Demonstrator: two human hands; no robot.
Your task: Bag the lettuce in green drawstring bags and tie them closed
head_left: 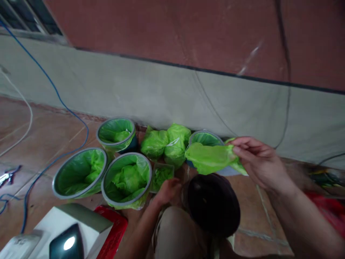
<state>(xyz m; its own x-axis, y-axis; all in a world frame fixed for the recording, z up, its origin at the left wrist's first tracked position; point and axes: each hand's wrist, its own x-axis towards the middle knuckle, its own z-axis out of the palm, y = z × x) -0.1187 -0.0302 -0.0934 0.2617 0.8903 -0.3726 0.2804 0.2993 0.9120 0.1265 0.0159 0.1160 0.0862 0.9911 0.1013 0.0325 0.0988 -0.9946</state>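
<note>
Lime-green sheet point(208, 157): thin, wrinkled, slightly see-through (film or leaf, can't tell), pinched at right end, spread leftward, held up by the far rim of the dark bucket point(214, 207). Bucket: round, open mouth facing up, inside nearly black.

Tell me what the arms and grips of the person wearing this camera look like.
The left grip and right grip are both bare human hands, with no gloves. No sleeve covers the visible stretch of the left forearm or right forearm. I see no watch, bracelet or cable on either; the left side is too blurred for finer detail.
</note>
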